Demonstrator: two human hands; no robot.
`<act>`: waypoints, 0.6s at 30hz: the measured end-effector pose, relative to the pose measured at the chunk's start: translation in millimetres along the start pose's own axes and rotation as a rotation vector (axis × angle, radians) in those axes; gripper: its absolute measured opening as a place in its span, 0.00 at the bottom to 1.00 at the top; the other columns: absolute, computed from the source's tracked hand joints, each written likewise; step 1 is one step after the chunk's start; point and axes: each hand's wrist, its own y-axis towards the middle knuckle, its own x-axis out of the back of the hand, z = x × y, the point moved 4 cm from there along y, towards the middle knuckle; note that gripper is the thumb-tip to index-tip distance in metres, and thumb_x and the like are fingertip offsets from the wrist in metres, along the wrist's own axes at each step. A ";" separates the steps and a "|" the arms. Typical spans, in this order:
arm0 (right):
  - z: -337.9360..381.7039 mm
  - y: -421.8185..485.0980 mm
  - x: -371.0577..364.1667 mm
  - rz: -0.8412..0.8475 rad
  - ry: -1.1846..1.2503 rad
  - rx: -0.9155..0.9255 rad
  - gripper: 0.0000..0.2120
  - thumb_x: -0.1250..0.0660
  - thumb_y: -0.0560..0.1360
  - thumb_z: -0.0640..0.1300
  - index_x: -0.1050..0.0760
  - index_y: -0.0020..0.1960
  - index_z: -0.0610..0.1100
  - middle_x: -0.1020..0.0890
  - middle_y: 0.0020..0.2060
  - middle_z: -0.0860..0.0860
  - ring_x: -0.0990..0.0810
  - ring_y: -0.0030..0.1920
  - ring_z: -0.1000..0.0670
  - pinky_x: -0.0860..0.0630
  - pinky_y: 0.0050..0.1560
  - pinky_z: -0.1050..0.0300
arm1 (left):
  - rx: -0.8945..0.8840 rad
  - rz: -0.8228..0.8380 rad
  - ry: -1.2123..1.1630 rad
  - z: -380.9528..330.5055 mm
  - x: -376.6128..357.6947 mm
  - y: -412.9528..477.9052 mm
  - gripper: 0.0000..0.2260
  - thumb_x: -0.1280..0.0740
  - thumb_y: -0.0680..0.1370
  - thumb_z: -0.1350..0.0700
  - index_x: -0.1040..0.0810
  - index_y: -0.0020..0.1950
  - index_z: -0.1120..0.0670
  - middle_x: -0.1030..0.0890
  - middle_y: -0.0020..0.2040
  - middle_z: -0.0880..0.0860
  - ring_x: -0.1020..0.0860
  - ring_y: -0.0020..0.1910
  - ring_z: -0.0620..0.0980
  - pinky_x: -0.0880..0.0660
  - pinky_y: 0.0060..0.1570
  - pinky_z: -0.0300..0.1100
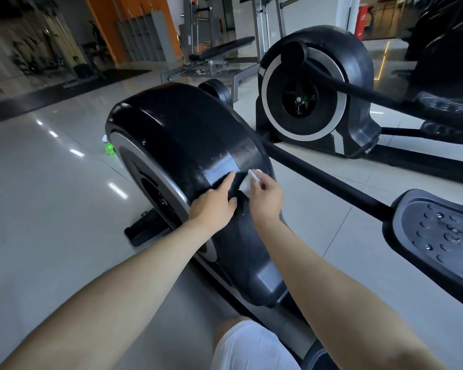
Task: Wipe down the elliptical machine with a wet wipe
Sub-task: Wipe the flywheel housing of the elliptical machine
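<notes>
Between fingers (262, 180) of right hand (266, 199), wet wipe (247, 186)

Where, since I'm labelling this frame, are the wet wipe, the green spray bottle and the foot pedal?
wet wipe (247, 185): head view, middle of the white sheet.
green spray bottle (109, 149): head view, its green body, on the floor.
foot pedal (444, 236): head view, its studded tread.

The tiled floor (38, 196) bears the elliptical machine (187, 134) and a green bottle (109, 148).
</notes>
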 end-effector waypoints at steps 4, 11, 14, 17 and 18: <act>-9.8 6.3 -28.1 0.181 -0.056 0.008 0.13 0.39 0.83 0.46 0.19 0.61 0.58 0.20 0.52 0.57 0.23 0.50 0.57 0.28 0.62 0.64 | -0.002 -0.011 0.134 -3.0 -4.3 2.1 0.30 0.43 0.85 0.47 0.55 0.82 0.38 0.16 0.54 0.56 0.19 0.54 0.60 0.29 0.50 0.49; -20.5 -20.9 -15.6 0.106 -0.026 0.191 0.23 0.41 0.84 0.59 0.38 0.47 0.39 0.35 0.41 0.44 0.39 0.39 0.46 0.43 0.48 0.51 | -0.022 -0.057 0.246 -0.3 -7.8 2.3 0.31 0.43 0.85 0.47 0.56 0.83 0.41 0.16 0.48 0.55 0.18 0.49 0.60 0.26 0.50 0.50; -47.4 -28.4 -4.6 0.020 -0.258 0.160 0.24 0.45 0.84 0.63 0.41 0.52 0.40 0.37 0.44 0.45 0.39 0.44 0.49 0.37 0.53 0.54 | -0.009 -0.057 0.263 -0.5 -10.4 1.0 0.31 0.43 0.85 0.47 0.57 0.83 0.41 0.16 0.47 0.56 0.18 0.48 0.61 0.27 0.47 0.49; -69.0 -31.8 1.8 0.103 -0.319 0.058 0.14 0.48 0.80 0.59 0.34 0.61 0.53 0.30 0.55 0.54 0.32 0.55 0.55 0.35 0.65 0.56 | -0.001 -0.066 0.285 -0.4 -10.6 0.7 0.30 0.43 0.85 0.46 0.57 0.83 0.41 0.16 0.48 0.56 0.18 0.49 0.62 0.27 0.47 0.49; -70.4 -30.3 1.7 0.130 -0.309 0.040 0.15 0.49 0.78 0.58 0.37 0.63 0.57 0.30 0.58 0.56 0.32 0.57 0.56 0.34 0.65 0.56 | -0.002 -0.067 0.287 -0.6 -10.3 0.2 0.30 0.43 0.85 0.46 0.57 0.83 0.41 0.16 0.48 0.56 0.18 0.49 0.62 0.27 0.47 0.49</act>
